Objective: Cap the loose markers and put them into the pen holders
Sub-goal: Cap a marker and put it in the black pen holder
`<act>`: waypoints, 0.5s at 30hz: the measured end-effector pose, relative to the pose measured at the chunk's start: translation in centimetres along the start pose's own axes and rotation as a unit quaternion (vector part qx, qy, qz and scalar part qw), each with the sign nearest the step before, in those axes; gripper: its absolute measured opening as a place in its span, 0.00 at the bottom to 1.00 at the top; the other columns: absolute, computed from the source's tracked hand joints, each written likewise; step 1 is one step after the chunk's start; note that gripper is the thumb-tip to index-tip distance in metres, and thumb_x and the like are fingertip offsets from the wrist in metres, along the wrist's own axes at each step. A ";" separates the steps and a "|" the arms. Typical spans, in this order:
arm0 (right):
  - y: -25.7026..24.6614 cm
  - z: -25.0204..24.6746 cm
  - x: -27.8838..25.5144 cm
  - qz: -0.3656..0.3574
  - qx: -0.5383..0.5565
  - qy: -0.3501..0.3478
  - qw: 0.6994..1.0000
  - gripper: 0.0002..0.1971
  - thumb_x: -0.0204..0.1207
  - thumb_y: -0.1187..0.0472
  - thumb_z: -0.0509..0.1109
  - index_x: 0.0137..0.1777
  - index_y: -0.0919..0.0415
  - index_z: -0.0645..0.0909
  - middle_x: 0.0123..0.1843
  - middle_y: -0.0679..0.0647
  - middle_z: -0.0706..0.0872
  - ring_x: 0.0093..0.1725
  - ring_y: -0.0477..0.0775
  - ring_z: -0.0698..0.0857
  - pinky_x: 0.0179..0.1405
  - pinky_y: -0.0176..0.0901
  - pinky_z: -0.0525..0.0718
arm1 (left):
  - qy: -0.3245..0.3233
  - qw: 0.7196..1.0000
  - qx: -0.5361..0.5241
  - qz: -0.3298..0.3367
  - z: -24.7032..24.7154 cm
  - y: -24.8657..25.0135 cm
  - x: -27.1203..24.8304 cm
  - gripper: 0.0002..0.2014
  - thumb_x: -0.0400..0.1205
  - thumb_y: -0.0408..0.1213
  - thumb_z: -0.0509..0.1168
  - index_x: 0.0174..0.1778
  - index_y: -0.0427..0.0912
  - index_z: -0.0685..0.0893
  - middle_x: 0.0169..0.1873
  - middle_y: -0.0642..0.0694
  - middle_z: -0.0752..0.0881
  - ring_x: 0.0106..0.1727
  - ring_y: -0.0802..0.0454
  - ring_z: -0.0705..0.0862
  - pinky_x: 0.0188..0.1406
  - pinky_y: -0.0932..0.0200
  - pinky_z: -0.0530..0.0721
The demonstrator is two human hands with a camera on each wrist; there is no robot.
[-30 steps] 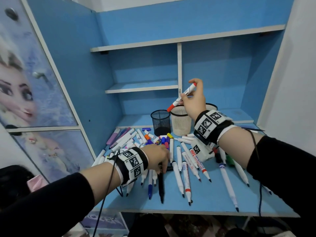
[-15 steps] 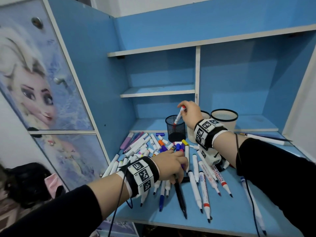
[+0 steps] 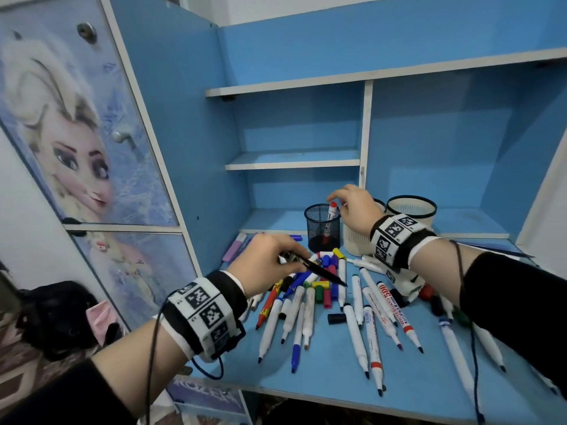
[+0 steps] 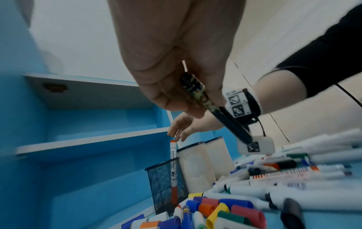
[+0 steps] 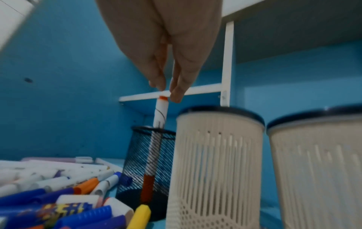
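Observation:
A white marker with a red cap (image 3: 332, 210) stands cap-down in the black mesh holder (image 3: 322, 228), its red end sticking out above the rim. My right hand (image 3: 337, 201) hovers just over that end with straight, loose fingers (image 5: 177, 93) and grips nothing. My left hand (image 3: 285, 259) is raised over the pile and pinches a thin black pen (image 3: 322, 273) with a patterned barrel (image 4: 195, 91), tip pointing right and down. Several uncapped markers (image 3: 356, 317) and loose coloured caps (image 3: 325, 286) lie on the blue desk (image 3: 322, 372).
Two white slotted holders (image 3: 356, 237) (image 3: 411, 210) stand right of the black one, by the back wall. Shelves (image 3: 291, 159) hang above them. A cabinet side panel (image 3: 184, 148) closes off the left. The desk's front edge runs near my forearms.
My right hand lowered the red-capped marker into the black mesh holder and let it go. My left hand lifted the black pen off the desk.

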State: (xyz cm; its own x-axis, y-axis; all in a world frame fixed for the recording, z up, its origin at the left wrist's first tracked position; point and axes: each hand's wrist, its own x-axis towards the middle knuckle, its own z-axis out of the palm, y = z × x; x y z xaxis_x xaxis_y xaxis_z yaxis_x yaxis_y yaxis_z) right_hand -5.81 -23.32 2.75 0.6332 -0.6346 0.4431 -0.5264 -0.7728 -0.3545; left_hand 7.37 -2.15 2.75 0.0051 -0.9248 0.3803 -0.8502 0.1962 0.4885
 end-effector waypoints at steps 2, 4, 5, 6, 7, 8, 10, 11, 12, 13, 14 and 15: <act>-0.8 -1.0 -1.5 -0.036 0.008 0.008 0.999 0.17 0.76 0.76 0.60 0.59 0.64 0.84 0.57 0.62 0.82 0.56 0.57 0.80 0.55 0.35 0.72 | 0.051 0.997 -0.031 -0.047 -0.4 0.1 -0.4 0.08 0.71 0.33 0.76 0.43 0.49 0.90 0.39 0.54 0.88 0.41 0.60 0.83 0.44 0.67 0.78; -1.4 -1.7 -3.4 -0.065 0.015 -0.024 0.998 0.15 0.77 0.74 0.61 0.56 0.63 0.86 0.55 0.57 0.85 0.51 0.49 0.80 0.47 0.26 0.69 | 0.090 0.991 -0.058 -0.085 -0.9 0.1 -0.8 0.11 0.70 0.32 0.77 0.37 0.56 0.88 0.39 0.58 0.88 0.42 0.58 0.85 0.46 0.64 0.82; -1.7 -2.0 -4.3 -0.073 0.016 -0.064 0.995 0.14 0.77 0.73 0.62 0.55 0.62 0.86 0.54 0.55 0.86 0.50 0.47 0.81 0.43 0.23 0.69 | 0.107 0.987 -0.070 -0.101 -1.0 -0.1 -1.0 0.13 0.70 0.32 0.77 0.35 0.58 0.87 0.39 0.58 0.88 0.42 0.56 0.86 0.48 0.61 0.84; -1.9 -2.2 -5.3 -0.077 0.015 -0.115 0.990 0.13 0.77 0.72 0.63 0.54 0.61 0.87 0.54 0.54 0.87 0.51 0.47 0.83 0.40 0.21 0.71 | 0.122 0.982 -0.082 -0.116 -1.1 -0.3 -1.2 0.14 0.70 0.32 0.78 0.35 0.59 0.86 0.40 0.56 0.90 0.42 0.54 0.88 0.48 0.58 0.86; -1.9 -2.4 -6.3 -0.080 0.008 -0.170 0.982 0.12 0.78 0.70 0.64 0.54 0.60 0.87 0.53 0.52 0.88 0.52 0.46 0.84 0.39 0.18 0.72 | 0.136 0.978 -0.094 -0.132 -1.2 -0.5 -1.4 0.13 0.69 0.32 0.78 0.35 0.58 0.87 0.41 0.52 0.91 0.43 0.51 0.88 0.48 0.54 0.87; -2.0 -2.4 -7.2 -0.086 -0.005 -0.220 0.972 0.11 0.78 0.68 0.65 0.54 0.59 0.88 0.53 0.51 0.89 0.52 0.45 0.85 0.39 0.15 0.73 | 0.151 0.972 -0.108 -0.145 -1.2 -0.7 -1.6 0.11 0.69 0.32 0.78 0.35 0.56 0.88 0.41 0.50 0.91 0.43 0.49 0.89 0.48 0.53 0.87; -2.2 -2.1 -8.7 -0.106 -0.039 -0.295 0.949 0.10 0.79 0.65 0.66 0.55 0.57 0.87 0.55 0.49 0.88 0.53 0.44 0.85 0.40 0.13 0.72 | 0.189 0.958 -0.141 -0.163 -1.0 -1.0 -2.1 0.09 0.70 0.33 0.77 0.37 0.53 0.89 0.39 0.49 0.91 0.38 0.51 0.88 0.43 0.61 0.87; -2.3 -1.9 -9.3 -0.119 -0.053 -0.325 0.937 0.11 0.79 0.64 0.67 0.57 0.56 0.87 0.56 0.49 0.88 0.55 0.44 0.84 0.41 0.14 0.71 | 0.209 0.951 -0.152 -0.171 -0.8 -0.9 -2.4 0.09 0.71 0.32 0.77 0.38 0.53 0.89 0.36 0.50 0.90 0.34 0.55 0.85 0.37 0.67 0.85; -2.5 -1.6 -9.8 -0.130 -0.066 -0.353 0.924 0.11 0.79 0.63 0.67 0.59 0.56 0.86 0.58 0.50 0.87 0.57 0.45 0.84 0.45 0.16 0.72 | 0.225 0.945 -0.161 -0.176 -0.6 -0.9 -2.6 0.10 0.71 0.31 0.76 0.38 0.53 0.89 0.34 0.52 0.89 0.30 0.60 0.82 0.32 0.71 0.81; -2.7 -1.4 -10.2 -0.140 -0.081 -0.379 0.911 0.12 0.78 0.62 0.68 0.61 0.55 0.84 0.60 0.50 0.85 0.59 0.47 0.82 0.52 0.24 0.75 | 0.238 0.939 -0.174 -0.180 -0.4 -0.8 -2.9 0.11 0.72 0.30 0.76 0.37 0.54 0.89 0.34 0.53 0.89 0.28 0.64 0.81 0.30 0.74 0.78; -2.9 -1.1 -10.6 -0.150 -0.104 -0.402 0.897 0.14 0.78 0.61 0.68 0.63 0.55 0.83 0.62 0.51 0.84 0.61 0.49 0.81 0.58 0.34 0.77 | 0.246 0.933 -0.189 -0.184 -0.2 -0.7 -3.1 0.12 0.72 0.28 0.75 0.37 0.54 0.89 0.35 0.55 0.88 0.28 0.67 0.81 0.31 0.76 0.78; -3.1 -0.8 -10.8 -0.159 -0.131 -0.420 0.884 0.16 0.78 0.60 0.68 0.66 0.54 0.81 0.64 0.52 0.82 0.62 0.50 0.79 0.62 0.42 0.78 | 0.250 0.928 -0.204 -0.187 0.0 -0.6 -3.3 0.13 0.72 0.28 0.75 0.36 0.55 0.88 0.37 0.55 0.88 0.29 0.68 0.82 0.32 0.76 0.78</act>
State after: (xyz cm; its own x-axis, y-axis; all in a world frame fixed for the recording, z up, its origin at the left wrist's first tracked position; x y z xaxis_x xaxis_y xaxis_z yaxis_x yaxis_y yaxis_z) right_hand -11.42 -14.08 -0.30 0.9123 -0.2536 -0.3215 -0.2903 -0.9543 -0.0710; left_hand 7.84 0.75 1.21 0.5898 -0.7063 0.3914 -0.4702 0.0937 0.8776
